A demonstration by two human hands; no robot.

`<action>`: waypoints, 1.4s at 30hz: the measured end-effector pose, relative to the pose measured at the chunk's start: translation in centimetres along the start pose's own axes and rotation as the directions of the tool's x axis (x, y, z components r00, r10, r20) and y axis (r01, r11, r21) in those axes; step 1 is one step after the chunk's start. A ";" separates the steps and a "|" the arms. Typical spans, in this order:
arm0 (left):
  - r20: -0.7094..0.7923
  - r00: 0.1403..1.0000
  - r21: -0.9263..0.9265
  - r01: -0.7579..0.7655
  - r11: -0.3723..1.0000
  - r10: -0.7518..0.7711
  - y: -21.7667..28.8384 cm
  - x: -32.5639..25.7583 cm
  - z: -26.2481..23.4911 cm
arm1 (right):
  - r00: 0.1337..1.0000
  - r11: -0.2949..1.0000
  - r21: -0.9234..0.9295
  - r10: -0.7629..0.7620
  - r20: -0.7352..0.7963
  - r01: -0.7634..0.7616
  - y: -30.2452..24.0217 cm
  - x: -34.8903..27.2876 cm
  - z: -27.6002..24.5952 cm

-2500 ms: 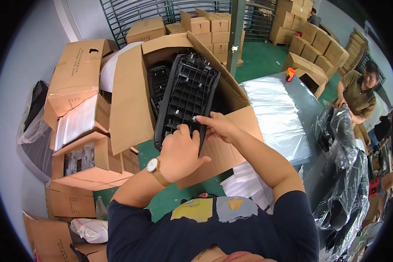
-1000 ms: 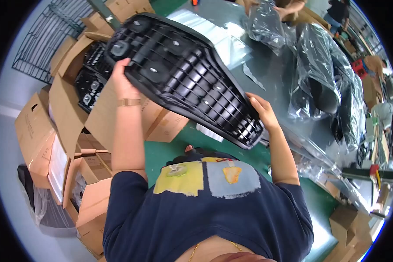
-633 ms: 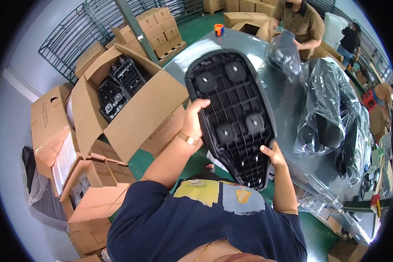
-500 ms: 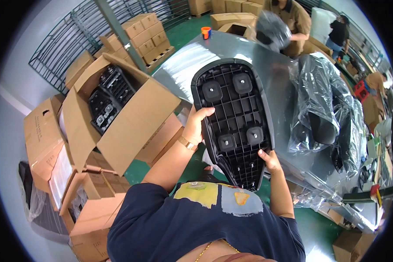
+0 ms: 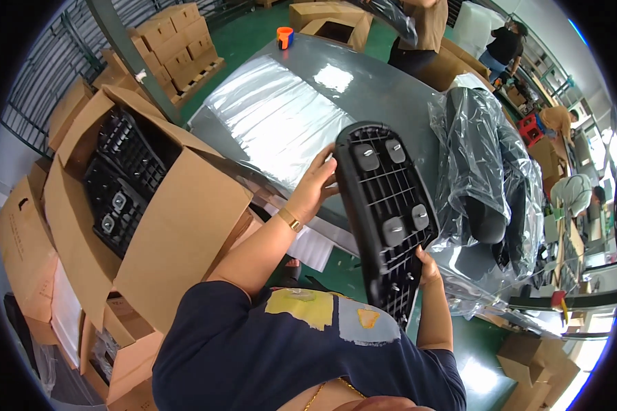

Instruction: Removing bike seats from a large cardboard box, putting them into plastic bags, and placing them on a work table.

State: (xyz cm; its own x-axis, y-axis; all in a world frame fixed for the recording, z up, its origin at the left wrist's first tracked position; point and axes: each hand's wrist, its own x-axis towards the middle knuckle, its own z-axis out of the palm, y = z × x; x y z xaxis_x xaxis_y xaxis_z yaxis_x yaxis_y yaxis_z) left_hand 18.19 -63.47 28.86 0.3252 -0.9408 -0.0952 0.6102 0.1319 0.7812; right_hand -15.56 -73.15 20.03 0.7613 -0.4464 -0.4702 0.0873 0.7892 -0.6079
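Note:
Held between my two hands is a long black seat (image 5: 384, 188), apparently a motorcycle seat, with its ribbed plastic underside showing. Rubber pads with metal bolts stand out from that underside. My left hand (image 5: 314, 185) grips the seat's upper left edge, a gold-coloured band on its wrist. Lower down on the opposite edge, my right hand (image 5: 428, 268) is closed on the rim, its fingers partly hidden behind the seat. The seat is tilted, so its smooth left side shows too. Beyond it lies a sheet of clear plastic film (image 5: 281, 116) on the grey table (image 5: 370, 85).
Seats in clear plastic bags (image 5: 483, 164) lie on the table's right. An open carton (image 5: 185, 233) with black seat parts (image 5: 127, 185) stands left. An orange and blue cup (image 5: 285, 38) sits at the far edge. A co-worker (image 5: 425, 27) holds a plastic-wrapped item behind the table.
The seat has turned from nearly facing me to a sideways tilt. My left hand has shifted up along its edge. The view has swung right, and the co-worker's wrapped item has moved.

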 end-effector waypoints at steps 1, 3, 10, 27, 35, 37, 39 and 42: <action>0.002 0.998 -0.001 0.061 0.998 -0.061 -0.9 1.4 -1.7 | 0.999 0.998 0.050 0.027 -0.025 -0.026 0.0 -0.1 -0.7; -0.087 0.987 0.044 0.137 0.990 -0.133 -2.8 3.5 -4.5 | 0.996 0.993 -0.087 -0.082 -0.018 0.080 1.3 -0.6 -4.5; -0.180 0.887 0.961 0.065 0.269 0.426 -8.6 8.4 -12.2 | 0.892 0.954 -0.032 0.267 -0.365 -0.298 4.1 -0.6 9.5; -0.410 0.888 0.909 0.378 0.175 0.210 -7.4 12.0 -13.0 | 0.895 0.899 -0.089 0.407 -0.184 -0.428 -1.5 0.4 -0.5; -0.118 0.911 0.961 0.205 -0.187 0.396 -9.2 12.5 -13.1 | 0.909 0.912 -0.103 0.373 -0.188 -0.396 -1.2 -0.9 -4.4; -0.223 0.918 0.965 0.256 -0.060 0.328 -8.8 13.2 -13.5 | 0.915 0.921 -0.105 0.350 -0.202 -0.376 -1.4 0.3 -4.4; -0.300 0.916 0.953 0.299 0.045 0.266 -7.5 14.0 -13.7 | 0.922 0.931 -0.105 0.322 -0.214 -0.349 -1.5 1.5 -4.4; -0.362 0.879 0.932 0.330 0.154 0.309 -6.5 14.0 -14.0 | 0.937 0.947 -0.114 0.270 -0.221 -0.299 -1.3 2.4 -4.4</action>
State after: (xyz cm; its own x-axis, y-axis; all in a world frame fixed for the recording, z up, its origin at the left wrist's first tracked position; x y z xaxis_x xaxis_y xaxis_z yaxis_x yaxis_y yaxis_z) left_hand 28.91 -73.15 13.74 0.7363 -0.6734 -0.0656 -0.4719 -0.5806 0.6635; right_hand -16.69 -77.11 16.95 0.5949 -0.2989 -0.7462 -0.2187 0.8331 -0.5081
